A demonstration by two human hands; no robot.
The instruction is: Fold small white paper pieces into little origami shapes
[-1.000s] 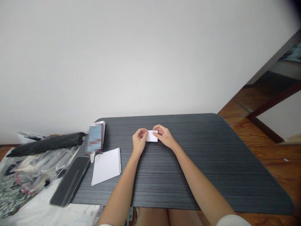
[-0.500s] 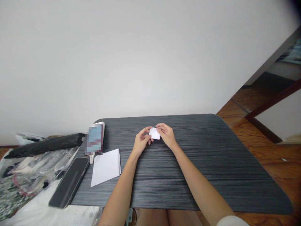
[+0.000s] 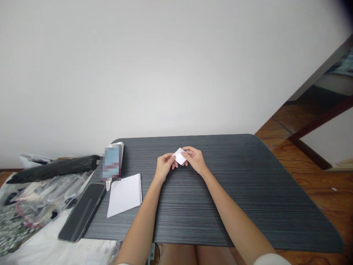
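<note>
A small white piece of folded paper (image 3: 179, 156) is held just above the dark table, turned so that it looks like a diamond. My left hand (image 3: 164, 165) pinches its left corner between thumb and fingers. On the other side, my right hand (image 3: 195, 159) grips the right part, its thumb lying on top of the paper. Some fingers of both hands are hidden beneath it. To the left of my left forearm lies a larger stack of white paper sheets (image 3: 124, 195).
The dark wood-grain table (image 3: 248, 198) stands against a pale wall. Along its left side are a phone (image 3: 82, 213) and a pixelated box-like item (image 3: 111, 162). Beyond the left edge lie a long black wrapped bundle (image 3: 55, 169) and clear plastic bags (image 3: 46, 197).
The small folded paper has been turned from roughly square-on to a diamond. My right thumb now lies over its right part, and my left hand has shifted slightly down and left.
</note>
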